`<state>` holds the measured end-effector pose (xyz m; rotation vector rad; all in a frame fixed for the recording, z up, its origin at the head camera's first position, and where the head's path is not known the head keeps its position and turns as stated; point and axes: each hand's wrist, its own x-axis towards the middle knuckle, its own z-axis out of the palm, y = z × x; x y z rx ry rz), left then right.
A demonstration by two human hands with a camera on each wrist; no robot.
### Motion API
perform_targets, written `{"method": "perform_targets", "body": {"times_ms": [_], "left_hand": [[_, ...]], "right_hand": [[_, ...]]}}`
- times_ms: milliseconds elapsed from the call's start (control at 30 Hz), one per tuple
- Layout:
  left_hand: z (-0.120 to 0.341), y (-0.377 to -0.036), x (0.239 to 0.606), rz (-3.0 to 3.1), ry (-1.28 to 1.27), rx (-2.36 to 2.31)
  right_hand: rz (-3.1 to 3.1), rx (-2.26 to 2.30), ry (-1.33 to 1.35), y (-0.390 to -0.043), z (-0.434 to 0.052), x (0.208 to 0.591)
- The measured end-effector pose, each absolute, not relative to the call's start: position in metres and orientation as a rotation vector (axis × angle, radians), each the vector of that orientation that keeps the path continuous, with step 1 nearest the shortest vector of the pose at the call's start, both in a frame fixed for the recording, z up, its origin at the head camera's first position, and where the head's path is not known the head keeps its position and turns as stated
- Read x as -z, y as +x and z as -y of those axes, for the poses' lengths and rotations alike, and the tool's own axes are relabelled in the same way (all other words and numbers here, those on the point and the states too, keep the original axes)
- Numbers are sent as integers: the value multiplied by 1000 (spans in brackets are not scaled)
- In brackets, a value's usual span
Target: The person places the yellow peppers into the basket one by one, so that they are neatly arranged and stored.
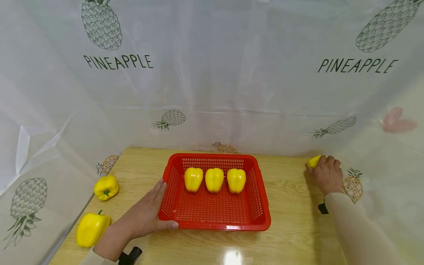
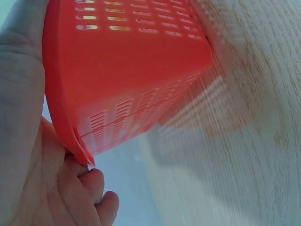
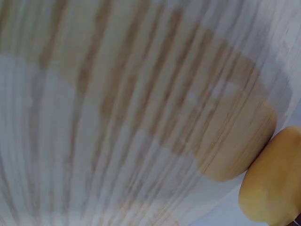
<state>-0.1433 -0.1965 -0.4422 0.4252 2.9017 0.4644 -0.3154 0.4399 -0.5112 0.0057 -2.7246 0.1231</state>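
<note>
Your left hand (image 1: 145, 213) is resting flat against the near left corner of the red basket (image 1: 258, 184), fingers (image 1: 158, 191) lying straight along its left wall and the thumb stretching along the front rim. The basket is sitting mid-counter (image 1: 291, 228), holding three yellow peppers (image 1: 214, 179) in a row near its far wall. Your right hand (image 1: 326, 173) is reaching to the far right edge of the counter, fingers curling over another yellow pepper (image 1: 313, 161) there. Two more peppers (image 1: 106, 187) are lying left of the basket, well apart from it.
</note>
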Motion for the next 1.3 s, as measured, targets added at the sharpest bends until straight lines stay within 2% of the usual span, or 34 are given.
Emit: {"method": "perform_targets", "body": {"times_ms": [433,1300], "left_hand": [[197,-142,443,-2884,422,-493],[199,-143,441,-2866,433,-524]], "right_hand": [[2736,-86,203,-301,-433,514],[2540,-98,787,-254,-411,520]]}}
